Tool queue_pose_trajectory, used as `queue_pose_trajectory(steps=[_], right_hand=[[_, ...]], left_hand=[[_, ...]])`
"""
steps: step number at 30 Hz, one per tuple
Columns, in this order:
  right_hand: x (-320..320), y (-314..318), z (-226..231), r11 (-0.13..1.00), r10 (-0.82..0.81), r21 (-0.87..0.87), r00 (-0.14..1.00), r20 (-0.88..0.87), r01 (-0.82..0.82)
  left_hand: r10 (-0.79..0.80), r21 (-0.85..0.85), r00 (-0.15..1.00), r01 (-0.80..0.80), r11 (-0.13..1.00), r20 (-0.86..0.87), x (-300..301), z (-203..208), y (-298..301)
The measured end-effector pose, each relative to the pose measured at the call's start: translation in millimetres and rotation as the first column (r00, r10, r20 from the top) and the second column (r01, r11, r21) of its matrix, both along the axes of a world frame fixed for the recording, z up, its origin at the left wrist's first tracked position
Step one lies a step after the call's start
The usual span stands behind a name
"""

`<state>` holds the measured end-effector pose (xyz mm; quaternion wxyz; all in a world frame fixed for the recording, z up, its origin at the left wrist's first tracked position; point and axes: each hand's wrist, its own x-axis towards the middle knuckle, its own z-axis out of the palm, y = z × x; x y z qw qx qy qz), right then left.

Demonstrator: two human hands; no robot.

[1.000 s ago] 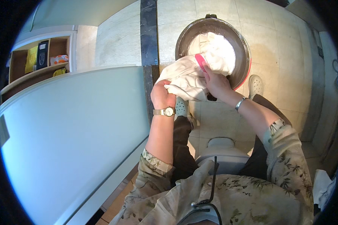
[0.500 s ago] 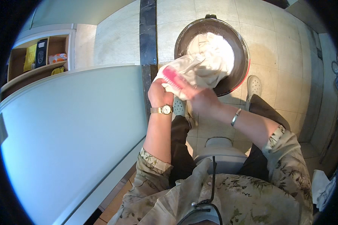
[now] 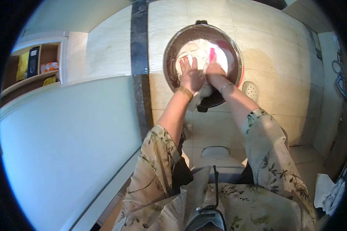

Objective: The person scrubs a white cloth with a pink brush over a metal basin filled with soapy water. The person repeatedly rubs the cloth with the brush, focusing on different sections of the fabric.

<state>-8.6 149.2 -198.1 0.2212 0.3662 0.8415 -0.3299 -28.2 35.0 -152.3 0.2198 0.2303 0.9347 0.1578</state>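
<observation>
Leans both bare forearms over a deep, dark, round basin (image 3: 171, 61) with black lug handles and a red edge at the right, set on a pale beige tiled floor (image 3: 258, 69). Presses the left hand (image 3: 191, 78) down on a crumpled off-white cloth (image 3: 198, 45), with a wide grip and with fingers spread. Has the right hand (image 3: 216, 73) in a narrow grip around a bright pink brush (image 3: 212, 54), with bristles toward the left, over the same cloth. Has most of the cloth inside the basin, with one end draped at the near rim. Wears a gold-coloured watch strap (image 3: 185, 92) on the left wrist and a silver-coloured bangle (image 3: 226, 86) on the right. Shows a pale perforated clog (image 3: 250, 90) just beside the basin, and a large frosted panel (image 3: 65, 146) at left.
</observation>
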Motion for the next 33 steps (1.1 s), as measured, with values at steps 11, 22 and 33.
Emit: queue_pose_trajectory(steps=[11,22,33], right_hand=[[-6,4,-4,0.867,0.463,0.075,0.852,0.246,-0.493],[-18,-1,-2,0.877,0.480,-0.153,0.853,0.205,-0.456],[35,-31,126,0.832,0.285,-0.378,0.898,-0.335,-0.405]], left_hand=[[-0.177,-0.317,0.978,0.203,0.926,0.110,-48,-26,28],[0.060,-0.072,0.996,-0.064,0.995,-0.064,-37,-5,11],[0.508,0.280,0.847,-0.532,0.799,0.160,7,63,-53]])
